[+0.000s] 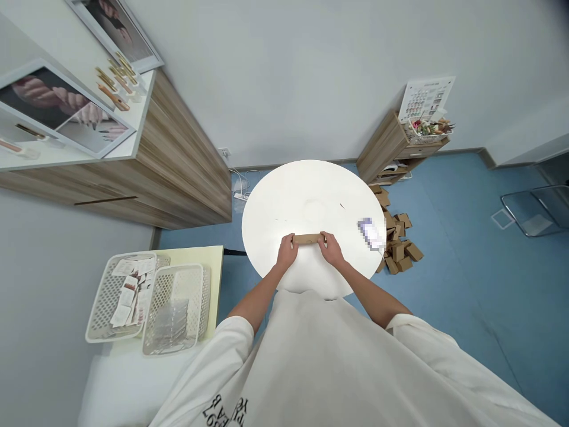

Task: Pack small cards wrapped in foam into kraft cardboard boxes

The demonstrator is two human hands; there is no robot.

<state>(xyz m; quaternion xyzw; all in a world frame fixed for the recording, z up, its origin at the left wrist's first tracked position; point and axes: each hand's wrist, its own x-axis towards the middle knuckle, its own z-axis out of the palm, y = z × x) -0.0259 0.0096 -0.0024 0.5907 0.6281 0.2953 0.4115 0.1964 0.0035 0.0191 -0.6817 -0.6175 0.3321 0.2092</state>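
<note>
A small brown cardboard box [307, 239] is held level over the near half of the round white table [284, 190]. My left hand [287, 251] grips its left end, fingers on the far side and thumb on the near side. At the right end my right hand [331, 248] holds it in the same way. Whether the box touches the tabletop I cannot tell. On the table to the right lies a phone-like object [368, 231], blurred by pixels, with a cable at its near end.
Several brown boxes [400, 252] are heaped on the blue floor right of the table. Two white baskets [202, 302], one with printed papers and one with clear packets, stand at the left. A wooden cabinet [186, 154] and a small drawer unit [386, 142] stand against the wall.
</note>
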